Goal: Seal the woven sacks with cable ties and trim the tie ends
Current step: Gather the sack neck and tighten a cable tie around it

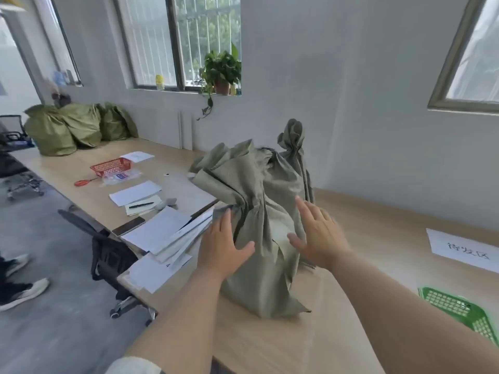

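In the head view, a grey-green woven sack point(259, 238) stands upright on the light wooden table point(364, 233), near its front edge and directly before the person. Its neck is gathered together about half way up, and the loose top part falls open toward the left. If a cable tie goes around this neck, I cannot tell. The left hand point(221, 247) lies flat against the left side of the sack, with the fingers straight and pointing up and the thumb spread across the cloth; it holds nothing. The right hand point(316, 233) is at the right side of the sack with the fingers straight and spread apart, also holding nothing. It is a little blurred, so I cannot tell if it really touches the cloth. Just behind this sack stands a second sack point(293, 147) of the same cloth, upright, its top bunched into a narrow neck. Further left on the table lie white papers point(135, 193), a black pen point(141, 205) and a dark phone point(129, 225). Beyond them are red scissors point(85, 181) beside a red basket point(111, 166). At the far end of the table several green sacks point(67, 128) are piled together. On the right side a paper label point(464, 249) with handwriting lies flat, and near it a green mesh piece point(461, 311).
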`<state>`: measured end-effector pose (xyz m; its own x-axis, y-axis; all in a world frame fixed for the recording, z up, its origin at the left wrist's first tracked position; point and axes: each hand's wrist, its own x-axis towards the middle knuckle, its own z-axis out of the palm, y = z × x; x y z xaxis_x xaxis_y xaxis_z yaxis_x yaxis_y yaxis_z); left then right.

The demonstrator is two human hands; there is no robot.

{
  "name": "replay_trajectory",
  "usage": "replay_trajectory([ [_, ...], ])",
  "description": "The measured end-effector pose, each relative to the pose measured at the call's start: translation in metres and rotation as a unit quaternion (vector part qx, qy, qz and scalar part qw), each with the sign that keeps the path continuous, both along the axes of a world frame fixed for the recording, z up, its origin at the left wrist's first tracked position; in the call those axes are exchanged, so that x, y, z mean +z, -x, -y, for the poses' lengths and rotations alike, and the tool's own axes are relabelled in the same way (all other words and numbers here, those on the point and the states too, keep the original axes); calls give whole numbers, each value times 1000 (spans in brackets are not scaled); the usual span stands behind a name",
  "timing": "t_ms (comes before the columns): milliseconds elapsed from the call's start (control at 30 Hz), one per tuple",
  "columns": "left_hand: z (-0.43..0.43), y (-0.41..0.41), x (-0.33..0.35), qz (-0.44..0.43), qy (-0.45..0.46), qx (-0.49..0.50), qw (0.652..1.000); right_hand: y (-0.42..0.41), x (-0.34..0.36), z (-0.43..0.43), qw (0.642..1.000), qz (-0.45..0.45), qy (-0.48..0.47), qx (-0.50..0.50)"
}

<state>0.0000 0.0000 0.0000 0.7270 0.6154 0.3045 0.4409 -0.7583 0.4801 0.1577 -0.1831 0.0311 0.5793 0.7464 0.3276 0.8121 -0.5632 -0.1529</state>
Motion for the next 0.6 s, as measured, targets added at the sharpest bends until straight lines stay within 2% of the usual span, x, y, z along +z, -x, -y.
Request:
replay_trajectory([
  [233,-68,-44,-6,32,42,-14,999,-38,-14,-65,999,-34,-8,17],
  [433,-121,-87,-3,86,36,-137,986,-56,-13,-118,987,-148,-59,24],
  [600,-138,-110,3,94,121,-210,966,-56,-15,-151,968,-215,-121,38],
])
